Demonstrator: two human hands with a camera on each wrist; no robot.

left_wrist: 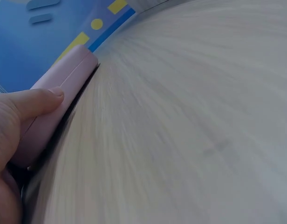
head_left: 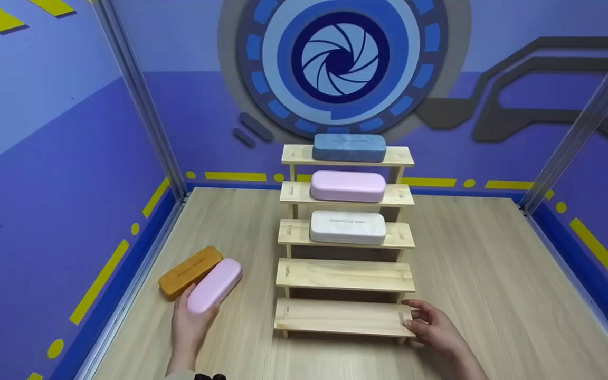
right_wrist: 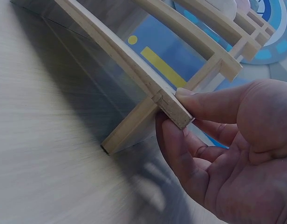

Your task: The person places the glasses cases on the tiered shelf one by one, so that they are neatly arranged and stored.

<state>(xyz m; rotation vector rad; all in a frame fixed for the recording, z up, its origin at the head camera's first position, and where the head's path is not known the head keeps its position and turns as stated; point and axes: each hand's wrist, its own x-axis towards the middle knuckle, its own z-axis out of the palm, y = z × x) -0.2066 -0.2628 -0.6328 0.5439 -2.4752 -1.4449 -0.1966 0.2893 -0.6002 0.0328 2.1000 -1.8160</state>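
The head camera looked forward and down over the stepped rack [head_left: 346, 274], far enough back to frame it whole. The left wrist camera, low and tilted, faced the wall [head_left: 193, 121] behind the rack from close beside the pink case [head_left: 217, 285] to the rack's left. The right wrist camera looked aslant from just beside the rack's near right end. Head and right views shared the rack; head and left, that case.

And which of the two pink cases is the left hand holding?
The left hand holds the near pink case, beside the orange case. The far pink case sits untouched on the rack, one step below the blue case.
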